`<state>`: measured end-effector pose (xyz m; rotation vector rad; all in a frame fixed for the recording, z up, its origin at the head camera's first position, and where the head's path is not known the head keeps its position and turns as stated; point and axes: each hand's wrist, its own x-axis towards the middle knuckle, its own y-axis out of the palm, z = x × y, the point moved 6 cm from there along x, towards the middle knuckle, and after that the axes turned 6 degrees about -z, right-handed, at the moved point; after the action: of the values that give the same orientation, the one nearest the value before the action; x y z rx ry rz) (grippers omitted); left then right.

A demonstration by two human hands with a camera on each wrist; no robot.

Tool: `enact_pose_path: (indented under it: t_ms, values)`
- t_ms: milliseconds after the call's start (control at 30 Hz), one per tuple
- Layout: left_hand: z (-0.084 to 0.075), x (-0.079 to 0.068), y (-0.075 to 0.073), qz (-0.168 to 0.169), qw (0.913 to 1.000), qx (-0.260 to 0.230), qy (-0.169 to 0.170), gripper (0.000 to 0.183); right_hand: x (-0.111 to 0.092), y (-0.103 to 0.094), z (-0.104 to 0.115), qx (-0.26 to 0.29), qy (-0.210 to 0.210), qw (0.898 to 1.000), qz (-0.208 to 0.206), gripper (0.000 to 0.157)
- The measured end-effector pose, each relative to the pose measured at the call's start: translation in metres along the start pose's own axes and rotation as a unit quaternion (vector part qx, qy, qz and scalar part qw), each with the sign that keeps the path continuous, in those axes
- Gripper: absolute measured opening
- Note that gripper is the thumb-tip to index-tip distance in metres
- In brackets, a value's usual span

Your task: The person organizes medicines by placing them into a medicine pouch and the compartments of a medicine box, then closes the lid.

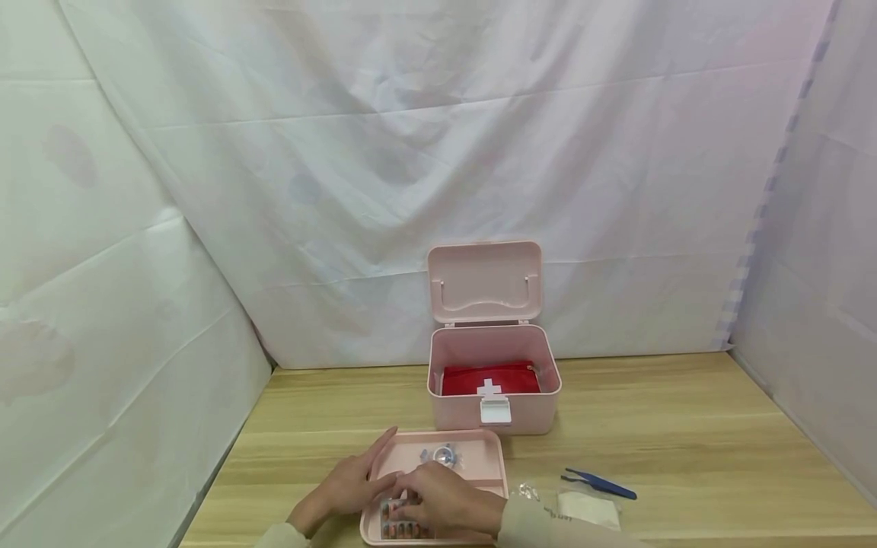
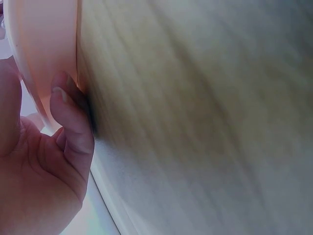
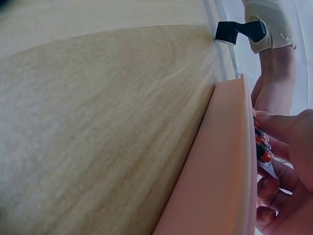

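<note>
A shallow pink tray (image 1: 483, 449) lies near the table's front, with a divider across it. My left hand (image 1: 346, 485) holds the tray's left side; in the left wrist view its fingers (image 2: 73, 117) are bent against the outer wall. Over the tray's front compartment, my right hand (image 1: 445, 495) pinches a blister pack (image 1: 404, 530) of dark-and-orange capsules. The right wrist view shows the pack's capsules (image 3: 264, 152) between thumb and fingers, just beyond the tray's rim. A small round blue-and-white item (image 1: 445, 455) in clear wrapping sits in the rear compartment.
Behind the tray stands a pink box (image 1: 455, 415), its lid (image 1: 486, 285) raised, with a red pouch (image 1: 459, 382) inside. Blue tweezers (image 1: 603, 484), a white packet (image 1: 588, 508) and a small clear plastic package (image 1: 528, 492) lie to the right, partly beside my right sleeve.
</note>
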<state>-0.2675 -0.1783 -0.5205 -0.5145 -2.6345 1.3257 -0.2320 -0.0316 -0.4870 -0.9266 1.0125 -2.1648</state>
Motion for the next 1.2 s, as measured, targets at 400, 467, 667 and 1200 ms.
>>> enact_pose_path:
  t_ms: [400, 467, 667, 1200]
  values:
    - [0.0, -0.002, -0.001, -0.006, 0.9999, -0.008, 0.012, 0.077, 0.004, 0.001, 0.003, -0.064, -0.005, 0.997, -0.05, 0.011]
    - [0.0, -0.002, -0.001, -0.005, 0.9999, -0.005, 0.008, 0.077, 0.003, 0.0, 0.002, -0.073, 0.002, 0.996, -0.049, 0.012]
    - [0.0, -0.001, 0.0, -0.003, 0.9999, 0.009, -0.007, 0.08, -0.002, -0.011, -0.007, -0.051, 0.031, 0.998, -0.029, 0.014]
    - [-0.002, -0.002, 0.001, -0.009, 0.9998, 0.002, -0.016, 0.082, -0.049, -0.082, -0.043, 0.117, 0.13, 0.984, -0.033, 0.01]
